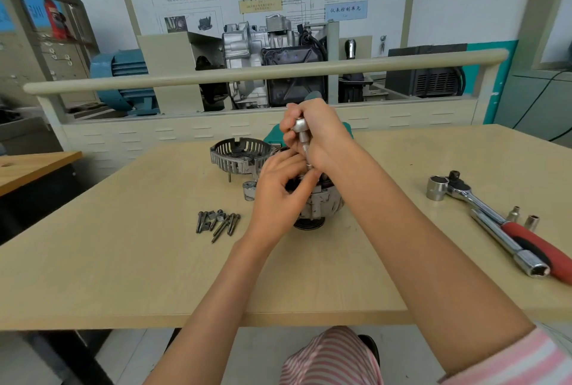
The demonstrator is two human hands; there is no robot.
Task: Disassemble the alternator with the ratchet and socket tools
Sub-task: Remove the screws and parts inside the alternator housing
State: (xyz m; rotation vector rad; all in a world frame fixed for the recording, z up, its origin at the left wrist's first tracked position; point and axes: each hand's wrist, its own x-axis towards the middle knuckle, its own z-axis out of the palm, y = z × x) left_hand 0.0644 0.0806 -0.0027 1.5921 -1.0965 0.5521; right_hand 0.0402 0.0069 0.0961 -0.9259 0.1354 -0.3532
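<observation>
The alternator body [322,205] stands on the wooden table [123,276], pulley side down, mostly hidden behind my hands. My right hand [322,137] grips a small silver ratchet with an extension [301,134] held upright over the alternator's top. My left hand [280,186] rests on the alternator, its fingertips pinching the lower end of the extension. The removed slotted end cover [238,157] lies just left of the alternator. A pile of long bolts and nuts [218,222] lies in front of it.
A red-handled ratchet [507,227] with a large socket [436,188], a long chrome tube socket [513,248] and two small sockets [523,219] lie at the table's right. A teal tool case [272,134] sits behind my hands. A rail and engine displays stand beyond the table.
</observation>
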